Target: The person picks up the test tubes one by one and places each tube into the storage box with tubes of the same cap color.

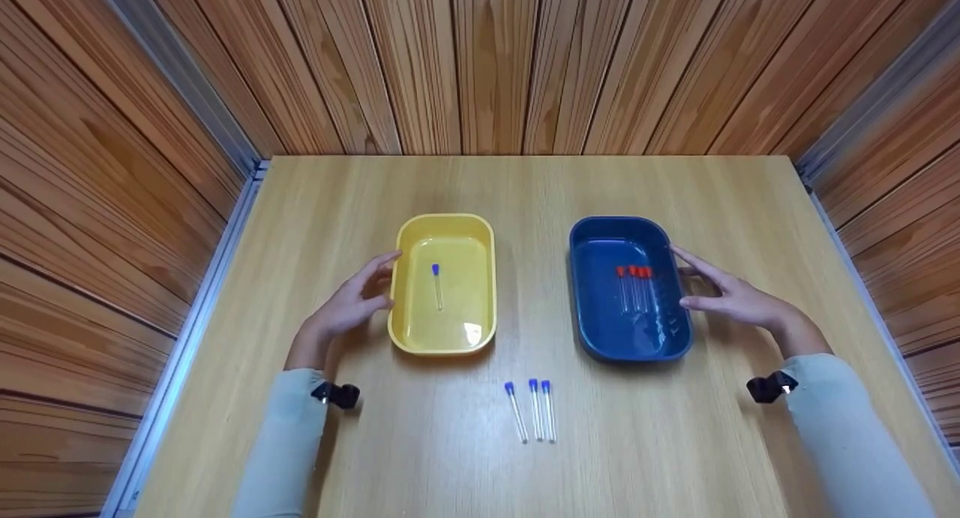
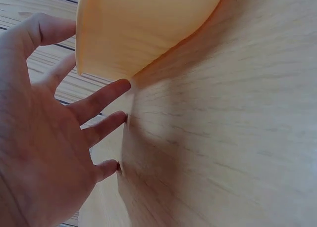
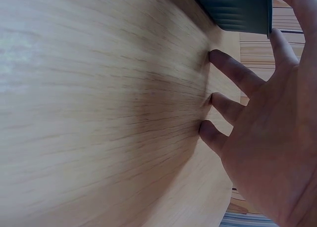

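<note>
My left hand is at the left side of a yellow tray, with thumb and index finger at its rim. In the left wrist view its other fingers are spread, their tips down on the table. One blue-capped clear tube lies in that tray. On the other side, my right hand has thumb and index finger at the right rim of a blue tray; the rest of its fingers reach down to the tabletop. Several red-capped tubes lie side by side inside the blue tray.
Three blue-capped tubes lie on the wooden table in front of the gap between the trays. Wood-plank walls stand at the back and both sides, with metal rails along the side edges.
</note>
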Demonstrator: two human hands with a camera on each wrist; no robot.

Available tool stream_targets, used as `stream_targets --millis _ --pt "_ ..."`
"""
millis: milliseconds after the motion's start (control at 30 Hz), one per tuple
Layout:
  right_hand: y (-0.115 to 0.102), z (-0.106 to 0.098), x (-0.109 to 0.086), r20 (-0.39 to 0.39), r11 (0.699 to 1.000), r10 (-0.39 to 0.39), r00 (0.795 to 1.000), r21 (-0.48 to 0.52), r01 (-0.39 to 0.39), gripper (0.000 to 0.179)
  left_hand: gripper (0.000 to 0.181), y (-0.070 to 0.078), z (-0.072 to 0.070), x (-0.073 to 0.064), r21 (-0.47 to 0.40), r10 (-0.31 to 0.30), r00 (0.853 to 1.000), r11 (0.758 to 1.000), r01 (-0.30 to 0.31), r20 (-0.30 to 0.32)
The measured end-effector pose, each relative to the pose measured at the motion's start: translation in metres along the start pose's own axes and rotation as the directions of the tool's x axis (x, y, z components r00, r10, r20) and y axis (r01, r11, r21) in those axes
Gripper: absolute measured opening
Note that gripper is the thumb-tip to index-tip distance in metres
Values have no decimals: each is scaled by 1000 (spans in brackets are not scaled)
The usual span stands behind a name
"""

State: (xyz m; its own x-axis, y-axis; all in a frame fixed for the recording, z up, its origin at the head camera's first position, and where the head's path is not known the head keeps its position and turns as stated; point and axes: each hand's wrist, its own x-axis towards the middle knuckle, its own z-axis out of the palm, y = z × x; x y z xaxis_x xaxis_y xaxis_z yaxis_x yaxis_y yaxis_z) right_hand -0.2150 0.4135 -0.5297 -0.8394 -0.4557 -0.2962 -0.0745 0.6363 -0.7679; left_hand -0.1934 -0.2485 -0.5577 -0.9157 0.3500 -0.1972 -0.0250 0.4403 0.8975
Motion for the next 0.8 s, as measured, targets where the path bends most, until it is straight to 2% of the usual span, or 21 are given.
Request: stream_targets --millis 667,800 --pt "-2 -1 0 -8 1000 -6 1000 -15 6 94 87 3 -4 -2 -37 -75 996 996 77 50" --pt "-3 -1 -3 -21 1000 -11 1000 -19 11 91 86 3 -5 -3 -42 -69 996 997 71 52"
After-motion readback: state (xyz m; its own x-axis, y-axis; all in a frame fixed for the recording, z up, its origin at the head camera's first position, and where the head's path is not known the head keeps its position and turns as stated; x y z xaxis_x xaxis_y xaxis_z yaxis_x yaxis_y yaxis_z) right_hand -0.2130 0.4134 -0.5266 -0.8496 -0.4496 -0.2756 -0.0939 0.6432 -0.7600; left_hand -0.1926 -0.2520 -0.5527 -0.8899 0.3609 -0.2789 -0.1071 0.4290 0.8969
